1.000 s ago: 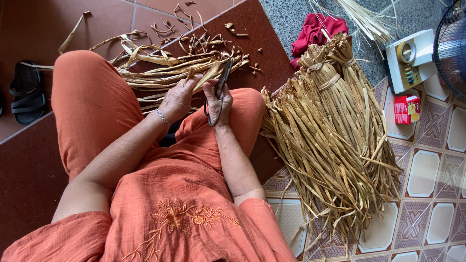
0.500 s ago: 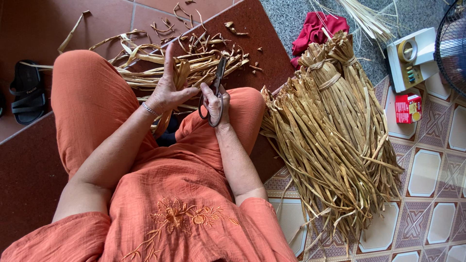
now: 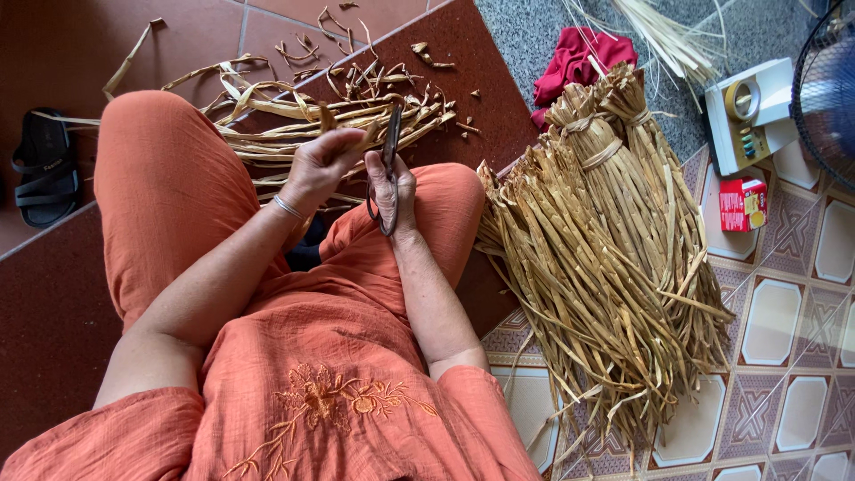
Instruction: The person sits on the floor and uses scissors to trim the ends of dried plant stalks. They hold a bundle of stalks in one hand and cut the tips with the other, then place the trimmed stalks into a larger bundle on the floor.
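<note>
— Since a moment ago, left hand has closed, fingers pinching a dried leaf strip.
— Right hand?
— Fingers grip scissors over the knees; tied leaf bundle, red cloth alongside.

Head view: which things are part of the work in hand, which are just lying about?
In use:
left hand
right hand
scissors
dried leaf strips
tied bundles

Lying about:
sandal
red cloth
small red box
fan
white device
</note>
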`<state>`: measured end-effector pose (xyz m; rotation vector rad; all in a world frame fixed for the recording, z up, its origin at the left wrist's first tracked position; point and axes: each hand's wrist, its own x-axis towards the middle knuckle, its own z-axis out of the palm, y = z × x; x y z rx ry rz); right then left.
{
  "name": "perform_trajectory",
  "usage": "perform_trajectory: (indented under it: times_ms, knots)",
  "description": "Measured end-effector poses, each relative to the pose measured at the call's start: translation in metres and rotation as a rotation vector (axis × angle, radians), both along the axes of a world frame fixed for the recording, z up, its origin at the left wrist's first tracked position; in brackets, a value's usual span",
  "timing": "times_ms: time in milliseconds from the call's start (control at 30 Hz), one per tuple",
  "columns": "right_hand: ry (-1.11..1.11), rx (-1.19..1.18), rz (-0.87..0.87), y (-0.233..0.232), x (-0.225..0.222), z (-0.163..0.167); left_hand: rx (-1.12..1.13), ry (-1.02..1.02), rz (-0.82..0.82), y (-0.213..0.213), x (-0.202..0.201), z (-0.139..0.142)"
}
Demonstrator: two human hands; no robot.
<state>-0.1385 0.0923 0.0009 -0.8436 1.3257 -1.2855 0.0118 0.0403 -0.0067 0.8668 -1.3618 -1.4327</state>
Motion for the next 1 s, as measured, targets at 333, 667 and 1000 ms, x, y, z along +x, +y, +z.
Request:
perform_trajectory:
  times_ms: [333,667,1000]
  knots:
    - [0.3,0.035,0.328,-0.004,0.006,-0.005,0.479,0.287,0.031,-0.021,0.024,-0.014]
    - [0.622,0.045,0.326,0.001,0.004,0.0,0.418,0.13,0.005,-0.023,0.023,-0.014]
    - [0.837,0.08,0.287,0.003,0.008,-0.009,0.391,0.146,-0.012,-0.025,0.023,-0.013]
